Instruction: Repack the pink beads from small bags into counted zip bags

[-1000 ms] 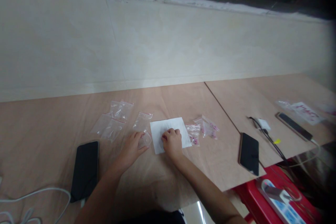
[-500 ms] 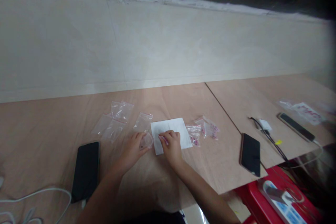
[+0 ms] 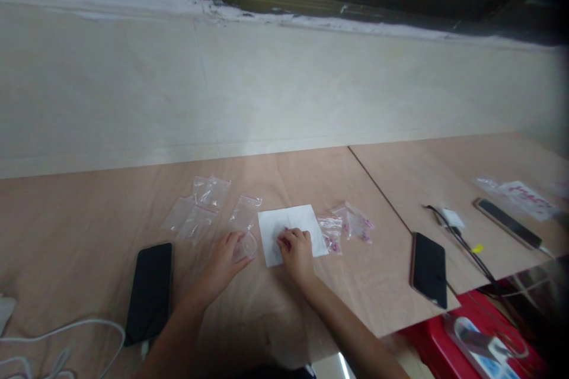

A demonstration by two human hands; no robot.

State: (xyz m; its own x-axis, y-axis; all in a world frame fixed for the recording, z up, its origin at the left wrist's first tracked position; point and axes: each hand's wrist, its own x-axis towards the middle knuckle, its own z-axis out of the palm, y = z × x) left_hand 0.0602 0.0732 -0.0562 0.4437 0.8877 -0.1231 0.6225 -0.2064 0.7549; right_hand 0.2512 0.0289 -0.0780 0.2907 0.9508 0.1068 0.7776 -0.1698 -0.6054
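Observation:
My left hand (image 3: 227, 259) curves its fingers and thumb around a small clear round container (image 3: 246, 244) standing on the table. On a white sheet of paper (image 3: 272, 222), my right hand (image 3: 297, 250) is closed in a pinch. Small dark pink pieces show at its fingertips, too small to name. Just right of the paper is a clear zip bag (image 3: 331, 231) with pink pieces in it, and beside that lies another such bag (image 3: 355, 222). Behind the container lies a flat clear zip bag (image 3: 245, 210).
Several clear zip bags (image 3: 195, 220) lie at the left. A black phone (image 3: 150, 290) with a white cable is nearer me. To the right are another phone (image 3: 429, 269), dark cables (image 3: 464, 243) and a long dark device (image 3: 507, 222). A red stool (image 3: 427, 337) stands below the table edge.
My right hand has shifted slightly on the paper, its fingertips a little further from the container. My left hand stays at the container. The whole view has shifted slightly.

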